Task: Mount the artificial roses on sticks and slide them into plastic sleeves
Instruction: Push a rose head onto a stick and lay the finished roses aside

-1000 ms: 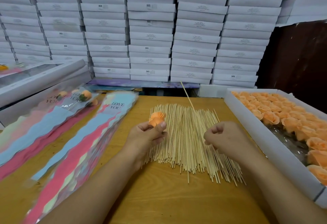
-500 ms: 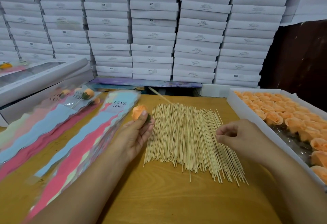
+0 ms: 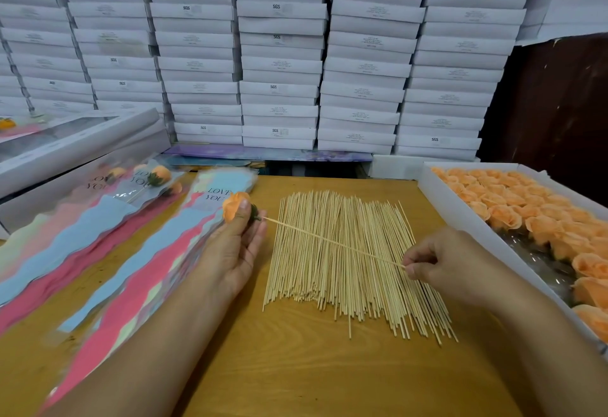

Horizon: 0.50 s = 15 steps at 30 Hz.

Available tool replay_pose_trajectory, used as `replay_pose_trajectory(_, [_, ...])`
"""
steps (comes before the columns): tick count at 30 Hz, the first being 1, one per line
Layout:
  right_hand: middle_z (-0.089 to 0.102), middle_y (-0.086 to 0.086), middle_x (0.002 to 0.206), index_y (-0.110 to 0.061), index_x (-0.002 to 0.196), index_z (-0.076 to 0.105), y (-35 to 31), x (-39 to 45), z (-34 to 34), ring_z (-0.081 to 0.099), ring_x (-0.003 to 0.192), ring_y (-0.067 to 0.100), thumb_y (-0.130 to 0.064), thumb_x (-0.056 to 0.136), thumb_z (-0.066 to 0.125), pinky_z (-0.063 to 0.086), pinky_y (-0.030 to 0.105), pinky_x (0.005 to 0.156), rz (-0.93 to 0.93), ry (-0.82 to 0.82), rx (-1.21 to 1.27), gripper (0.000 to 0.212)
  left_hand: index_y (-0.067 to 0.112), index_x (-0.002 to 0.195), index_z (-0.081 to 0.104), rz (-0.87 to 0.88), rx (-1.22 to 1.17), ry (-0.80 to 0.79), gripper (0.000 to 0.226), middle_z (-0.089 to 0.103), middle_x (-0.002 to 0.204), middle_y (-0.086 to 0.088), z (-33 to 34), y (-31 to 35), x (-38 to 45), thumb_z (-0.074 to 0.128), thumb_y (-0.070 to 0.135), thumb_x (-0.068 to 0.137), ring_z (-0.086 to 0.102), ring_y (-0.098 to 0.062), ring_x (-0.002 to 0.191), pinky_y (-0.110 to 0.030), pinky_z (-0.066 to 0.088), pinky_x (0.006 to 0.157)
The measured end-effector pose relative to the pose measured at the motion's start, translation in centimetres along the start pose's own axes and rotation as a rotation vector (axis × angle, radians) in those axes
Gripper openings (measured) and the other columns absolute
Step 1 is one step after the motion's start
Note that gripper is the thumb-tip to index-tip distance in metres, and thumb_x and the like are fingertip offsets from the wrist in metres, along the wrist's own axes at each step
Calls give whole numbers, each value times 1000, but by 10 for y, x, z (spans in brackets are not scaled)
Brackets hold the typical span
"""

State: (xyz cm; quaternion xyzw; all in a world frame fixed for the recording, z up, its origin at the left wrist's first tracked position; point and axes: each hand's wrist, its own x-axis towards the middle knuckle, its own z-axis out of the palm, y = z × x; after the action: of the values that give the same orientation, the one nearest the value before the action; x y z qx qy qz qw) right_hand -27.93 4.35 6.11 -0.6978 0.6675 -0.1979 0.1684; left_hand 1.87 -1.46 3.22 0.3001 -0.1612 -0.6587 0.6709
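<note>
We are holding a peach-orange artificial rose with a dark green base in our left hand, thumb curled over its petals, above the counter. Our right hand is pinching one thin pale wooden stick whose far tip is reaching the rose's base. Beneath it a heap of sticks is lying. Plastic sleeves reading "LOVE YOU" are lying left; white boxes marked "SGS" are standing behind.
</note>
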Motion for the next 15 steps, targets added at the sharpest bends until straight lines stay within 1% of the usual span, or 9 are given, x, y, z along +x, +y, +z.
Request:
replay_pose_trajectory(5, [72, -14, 79, -27, 85, 77, 0, 0, 1, 64, 74, 0, -17, 89, 73, 44, 15, 60, 1, -9, 0, 11, 2, 120, 62, -3, 19, 5, 48, 76, 83, -13, 1, -1, -2, 75, 18, 76, 76, -15, 72, -23, 59, 53])
replay_pose_trajectory(9, [72, -15, 81, -27, 86, 77, -1, 0, 0, 64, 75, -1, -18, 89, 73, 43, 14, 59, 4, -17, 5, 11, 2, 113, 64, -10, 29, 2, 45, 77, 85, -14, 2, -1, -3, 75, 18, 73, 76, -16, 74, -23, 60, 54])
replay_pose_trajectory(12, [71, -13, 75, -33, 76, 73, -1, -1, -1, 60, 63, -5, -18, 90, 72, 37, 11, 53, -3, -28, -13, 20, 4, 110, 64, -5, 25, 5, 33, 77, 81, -12, 1, -1, -2, 73, 17, 81, 76, -15, 73, -22, 59, 53])
replay_pose_trajectory(13, [71, -13, 75, -33, 74, 71, -1, -1, -1, 60, 62, -4, -19, 91, 71, 36, 11, 52, -2, -31, -21, 22, 4, 109, 64, -4, 24, 4, 29, 77, 80, -12, 1, -1, -2, 72, 17, 84, 76, -15, 72, -22, 59, 53])
replay_pose_trajectory(15, [71, -12, 78, -32, 76, 72, -2, -3, -1, 61, 66, -1, -19, 91, 71, 37, 11, 53, 6, -32, -29, 20, 4, 108, 64, -6, 22, 2, 27, 77, 79, -11, 0, 0, -2, 71, 16, 86, 76, -14, 73, -22, 60, 54])
